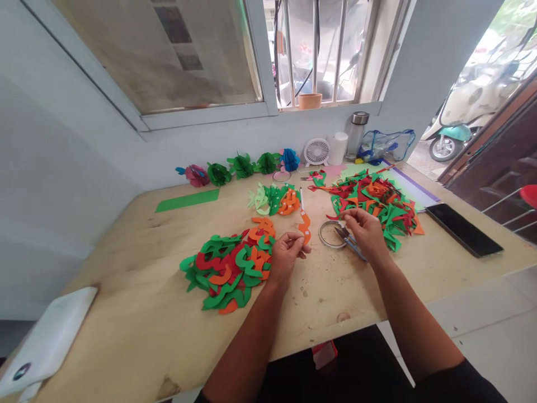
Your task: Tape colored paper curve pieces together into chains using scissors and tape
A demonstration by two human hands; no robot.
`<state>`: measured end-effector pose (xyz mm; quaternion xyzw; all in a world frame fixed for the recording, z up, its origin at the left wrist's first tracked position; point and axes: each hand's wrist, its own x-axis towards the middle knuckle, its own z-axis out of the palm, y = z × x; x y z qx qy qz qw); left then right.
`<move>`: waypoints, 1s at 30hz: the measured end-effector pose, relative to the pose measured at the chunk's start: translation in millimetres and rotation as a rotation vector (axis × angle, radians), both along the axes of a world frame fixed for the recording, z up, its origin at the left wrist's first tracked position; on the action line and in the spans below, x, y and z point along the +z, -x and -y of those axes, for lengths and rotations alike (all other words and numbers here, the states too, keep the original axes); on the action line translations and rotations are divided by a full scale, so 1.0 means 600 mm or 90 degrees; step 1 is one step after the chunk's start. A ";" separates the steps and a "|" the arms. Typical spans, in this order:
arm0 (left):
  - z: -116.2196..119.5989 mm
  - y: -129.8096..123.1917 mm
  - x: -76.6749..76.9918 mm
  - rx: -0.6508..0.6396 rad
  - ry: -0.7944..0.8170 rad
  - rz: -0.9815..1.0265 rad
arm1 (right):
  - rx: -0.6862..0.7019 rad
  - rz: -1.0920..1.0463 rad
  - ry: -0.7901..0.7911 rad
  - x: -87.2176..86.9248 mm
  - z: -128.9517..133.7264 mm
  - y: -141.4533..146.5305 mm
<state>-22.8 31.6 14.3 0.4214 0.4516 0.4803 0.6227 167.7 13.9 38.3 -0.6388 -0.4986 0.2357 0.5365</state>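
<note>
My left hand (290,251) pinches the lower end of a wavy orange paper strip (305,224) dotted with small white squares. My right hand (368,228) is closed, thumb and fingertips together, over the right of the table; what it pinches is too small to make out. Just below it lie small scissors (356,247), their blades over a roll of tape (322,237). Left of my left hand spreads a heap of curvy green, red and orange paper cutouts (226,266). Farther back sit green and orange cutouts with white squares (288,201) and a white pen (301,197).
Paper scraps (377,196) are piled at the right, beside a black phone (464,228). Along the wall stand folded paper flowers (242,166), a small fan (316,151), a bottle (356,134) and a clear pouch (388,144). A white device (50,336) lies at the left edge.
</note>
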 end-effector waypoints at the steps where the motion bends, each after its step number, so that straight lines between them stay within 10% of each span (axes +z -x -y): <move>1: 0.000 -0.001 -0.001 -0.002 0.002 0.001 | -0.021 0.072 0.012 -0.003 -0.002 -0.014; 11: 0.002 0.000 0.002 0.000 0.008 0.004 | -0.026 0.598 0.165 -0.031 -0.024 -0.036; 30: 0.004 -0.003 0.010 -0.004 0.014 0.016 | -0.045 0.588 0.168 -0.044 -0.049 -0.031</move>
